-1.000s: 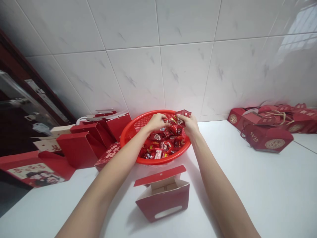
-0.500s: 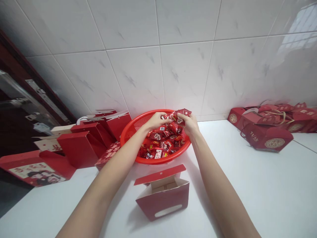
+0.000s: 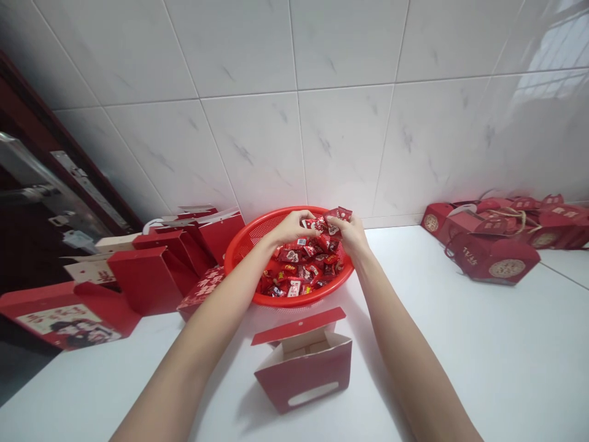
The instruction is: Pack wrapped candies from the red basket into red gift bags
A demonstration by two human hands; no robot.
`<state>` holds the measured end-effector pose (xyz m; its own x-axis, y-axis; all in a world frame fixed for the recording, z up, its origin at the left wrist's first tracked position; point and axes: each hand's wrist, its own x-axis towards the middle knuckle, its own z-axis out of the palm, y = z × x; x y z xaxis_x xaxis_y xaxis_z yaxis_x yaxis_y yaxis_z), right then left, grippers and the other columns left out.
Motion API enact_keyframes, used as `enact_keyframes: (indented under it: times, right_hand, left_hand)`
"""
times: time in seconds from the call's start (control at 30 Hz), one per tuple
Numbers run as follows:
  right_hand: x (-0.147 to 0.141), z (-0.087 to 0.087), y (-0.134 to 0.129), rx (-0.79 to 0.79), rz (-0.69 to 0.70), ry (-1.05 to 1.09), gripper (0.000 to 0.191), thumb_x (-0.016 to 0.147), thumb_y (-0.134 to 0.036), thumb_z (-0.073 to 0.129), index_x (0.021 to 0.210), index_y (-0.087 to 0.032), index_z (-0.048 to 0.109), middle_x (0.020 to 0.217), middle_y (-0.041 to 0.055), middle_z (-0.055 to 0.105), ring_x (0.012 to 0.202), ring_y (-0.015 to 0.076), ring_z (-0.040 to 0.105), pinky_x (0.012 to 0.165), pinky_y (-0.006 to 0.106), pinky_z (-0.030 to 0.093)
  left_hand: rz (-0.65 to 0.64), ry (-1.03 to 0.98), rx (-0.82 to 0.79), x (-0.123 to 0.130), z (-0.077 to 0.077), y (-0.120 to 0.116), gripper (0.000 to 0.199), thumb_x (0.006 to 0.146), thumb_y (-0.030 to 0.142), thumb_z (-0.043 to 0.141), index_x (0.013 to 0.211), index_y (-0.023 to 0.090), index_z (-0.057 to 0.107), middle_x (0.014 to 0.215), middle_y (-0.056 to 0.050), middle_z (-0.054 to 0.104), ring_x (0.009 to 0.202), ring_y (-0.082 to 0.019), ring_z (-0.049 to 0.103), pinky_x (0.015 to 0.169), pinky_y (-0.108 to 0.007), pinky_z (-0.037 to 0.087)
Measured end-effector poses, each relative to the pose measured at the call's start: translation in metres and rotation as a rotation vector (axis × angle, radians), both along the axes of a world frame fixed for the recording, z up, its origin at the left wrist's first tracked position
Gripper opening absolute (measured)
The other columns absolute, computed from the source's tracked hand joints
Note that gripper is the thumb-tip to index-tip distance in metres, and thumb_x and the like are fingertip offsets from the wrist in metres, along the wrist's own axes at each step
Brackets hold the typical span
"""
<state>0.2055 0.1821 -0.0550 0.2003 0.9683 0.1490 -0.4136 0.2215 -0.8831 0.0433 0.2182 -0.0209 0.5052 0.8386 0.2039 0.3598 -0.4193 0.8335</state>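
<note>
Both hands are over the far side of a red plastic basket (image 3: 239, 245) filled with wrapped candies (image 3: 299, 270). My left hand (image 3: 294, 227) is closed on a red-and-white wrapped candy (image 3: 313, 225). Beside it, my right hand (image 3: 352, 233) grips a dark red candy packet (image 3: 339, 215), its thumb on top. The two packets nearly meet, and I cannot tell whether more candies are hidden under the fingers. In front of the basket stands a dark red gift box (image 3: 306, 371), its top flap up and its pale inside showing.
Several red gift boxes and bags (image 3: 142, 276) stand at the left, one with a printed picture. At the right, small red handled boxes (image 3: 497, 255) are grouped along the tiled wall (image 3: 345, 141). A metal-fitted dark door (image 3: 27, 196) is at the far left of the white tabletop (image 3: 437, 325).
My right hand has shifted very slightly left with its packet, and my left hand hardly moves. The view has tilted a little; boxes and basket stay in place.
</note>
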Motion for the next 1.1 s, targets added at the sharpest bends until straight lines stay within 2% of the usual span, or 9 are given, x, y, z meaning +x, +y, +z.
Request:
enact_keyframes:
  times: [0.23, 0.37, 0.5, 0.73, 1.0, 1.1]
  right_hand:
    - [0.000, 0.003, -0.003, -0.011, -0.012, -0.010, 0.018, 0.054, -0.025, 0.076, 0.064, -0.019, 0.063, 0.060, -0.0008, 0.066, 0.058, 0.0164, 0.060, 0.057, 0.029, 0.052]
    - [0.000, 0.003, -0.003, 0.008, -0.020, -0.001, 0.018, 0.054, -0.024, 0.077, 0.063, -0.019, 0.062, 0.059, -0.0020, 0.064, 0.057, 0.0146, 0.059, 0.057, 0.028, 0.050]
    - [-0.001, 0.004, -0.004, 0.005, 0.023, -0.012, 0.017, 0.053, -0.023, 0.078, 0.063, -0.018, 0.065, 0.057, -0.0032, 0.063, 0.055, 0.0127, 0.057, 0.059, 0.027, 0.049]
    - [-0.001, 0.005, -0.008, 0.019, 0.136, -0.027, 0.021, 0.053, -0.023, 0.080, 0.068, -0.017, 0.066, 0.057, -0.0018, 0.065, 0.058, 0.0146, 0.060, 0.060, 0.027, 0.050]
    - [-0.002, 0.009, -0.009, -0.016, 0.100, 0.107, 0.021, 0.053, -0.021, 0.082, 0.068, -0.018, 0.068, 0.062, -0.0009, 0.069, 0.059, 0.0154, 0.063, 0.060, 0.029, 0.054]
    - [-0.002, 0.010, -0.010, -0.020, 0.091, 0.112, 0.020, 0.052, -0.022, 0.081, 0.067, -0.018, 0.068, 0.062, -0.0009, 0.069, 0.059, 0.0155, 0.064, 0.058, 0.027, 0.054]
  left_hand:
    - [0.009, 0.038, 0.043, 0.000, -0.001, -0.001, 0.030, 0.058, 0.032, 0.079, 0.076, 0.018, 0.059, 0.070, 0.005, 0.058, 0.065, -0.012, 0.052, 0.063, -0.026, 0.041]
    - [-0.008, -0.034, 0.010, 0.002, -0.004, 0.000, 0.037, 0.065, 0.046, 0.078, 0.081, 0.016, 0.066, 0.076, 0.000, 0.066, 0.070, -0.015, 0.057, 0.067, -0.028, 0.043]
    - [0.005, -0.060, 0.021, 0.002, -0.005, 0.001, 0.047, 0.062, 0.056, 0.080, 0.081, 0.015, 0.069, 0.077, -0.002, 0.068, 0.073, -0.017, 0.059, 0.070, -0.029, 0.045]
    - [0.037, -0.038, 0.088, -0.004, -0.009, 0.008, 0.047, 0.058, 0.047, 0.085, 0.089, 0.014, 0.071, 0.085, -0.003, 0.071, 0.079, -0.019, 0.062, 0.077, -0.032, 0.048]
    - [0.134, -0.201, -0.026, -0.002, -0.009, 0.007, 0.051, 0.051, 0.040, 0.089, 0.089, 0.015, 0.067, 0.073, 0.000, 0.068, 0.066, -0.015, 0.060, 0.066, -0.029, 0.046]
    - [0.123, -0.220, -0.061, -0.002, -0.008, 0.005, 0.050, 0.050, 0.037, 0.089, 0.089, 0.015, 0.066, 0.071, 0.001, 0.067, 0.064, -0.014, 0.059, 0.065, -0.029, 0.046]
